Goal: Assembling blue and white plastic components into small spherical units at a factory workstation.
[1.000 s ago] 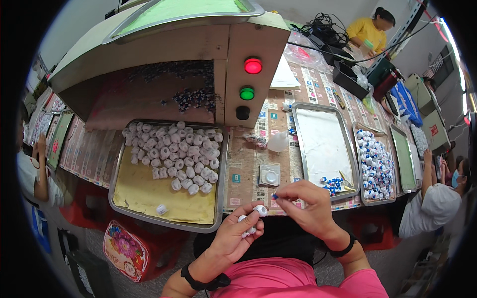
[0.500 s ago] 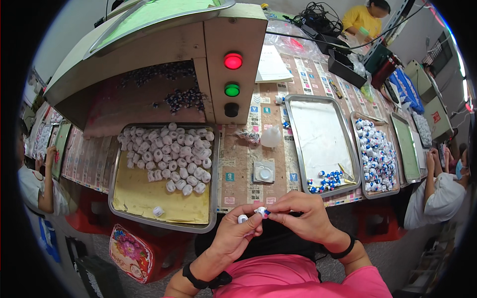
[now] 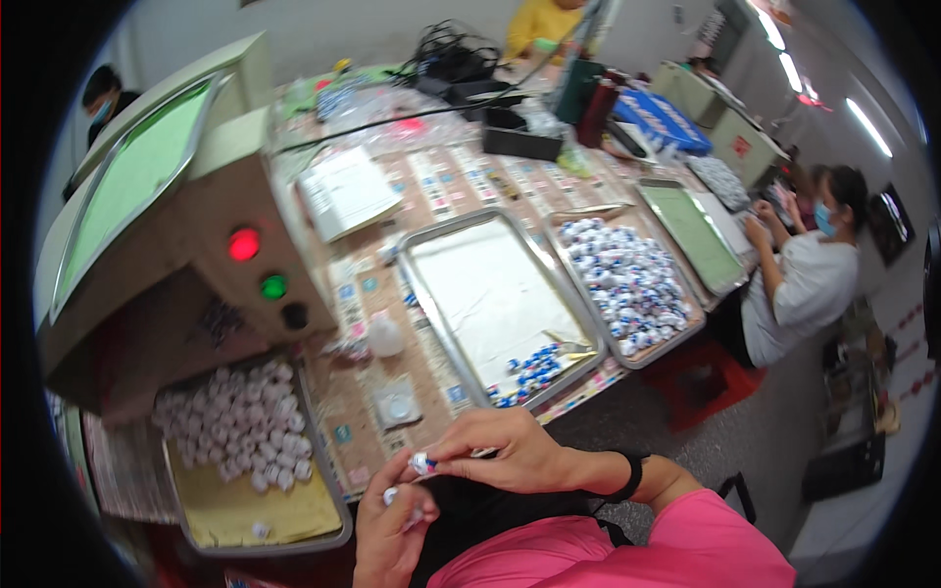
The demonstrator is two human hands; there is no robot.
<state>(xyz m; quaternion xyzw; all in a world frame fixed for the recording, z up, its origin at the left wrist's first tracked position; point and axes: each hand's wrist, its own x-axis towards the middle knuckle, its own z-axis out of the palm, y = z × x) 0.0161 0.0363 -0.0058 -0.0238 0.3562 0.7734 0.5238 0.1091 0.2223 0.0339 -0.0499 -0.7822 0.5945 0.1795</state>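
Presently, by the near edge of the table (image 3: 363, 412), close to the near-left corner of the white-lined tray (image 3: 485, 294), the right hand (image 3: 505, 451) and left hand (image 3: 382, 534) meet — fingertips pinching a blue-and-white piece (image 3: 422, 464) — the left also curling round white pieces (image 3: 391, 496).

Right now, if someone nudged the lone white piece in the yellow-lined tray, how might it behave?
The lone white piece looks rounded, so it may roll or wobble. Being small against the left hand, it is probably light. The tray rim would likely stop it.
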